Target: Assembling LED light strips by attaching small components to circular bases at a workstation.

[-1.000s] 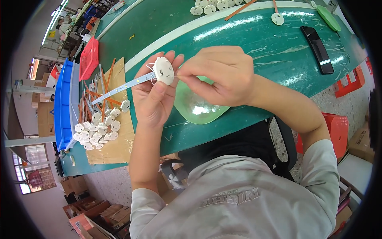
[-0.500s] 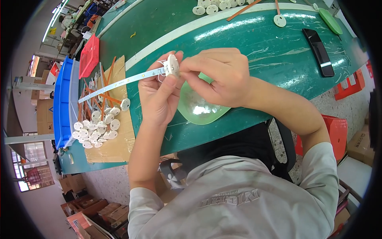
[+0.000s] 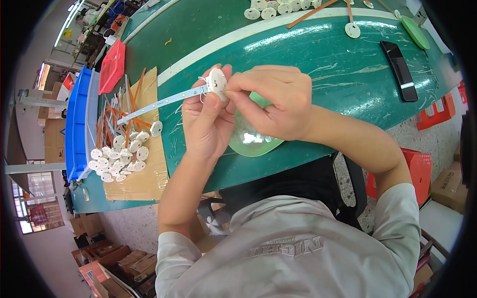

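Hands meet above the near edge of the green-topped work surface (image 3: pixel 318 54). The left hand (image 3: pixel 206 124) has its fingers closed around a small white round plastic cap (image 3: pixel 217 82), thumb pressed up against its lower face. From the cap a long thin white strip with small spaced components (image 3: pixel 161 103) runs out to the person's left and slightly toward them — its long axis lies nearly level across the view, the free end pointing left over the brown cardboard sheet (image 3: pixel 149 169). The right hand (image 3: pixel 271 102) is closed too, its fingertips pinched on the cap's right side, touching the left thumb. Just under both hands lies a pale green translucent plastic dish (image 3: pixel 253 141), partly hidden by them.

To the left, on the cardboard, sits a heap of similar white caps with strips and orange sticks (image 3: pixel 119 151). Beyond it stand a long blue plastic tray (image 3: pixel 79 124) and a red mesh basket (image 3: pixel 113 67). Farther across the surface to the right lies a black slim rectangular device (image 3: pixel 399 69) — well apart from the hands — and more white round caps (image 3: pixel 278 7) lie at the far edge.
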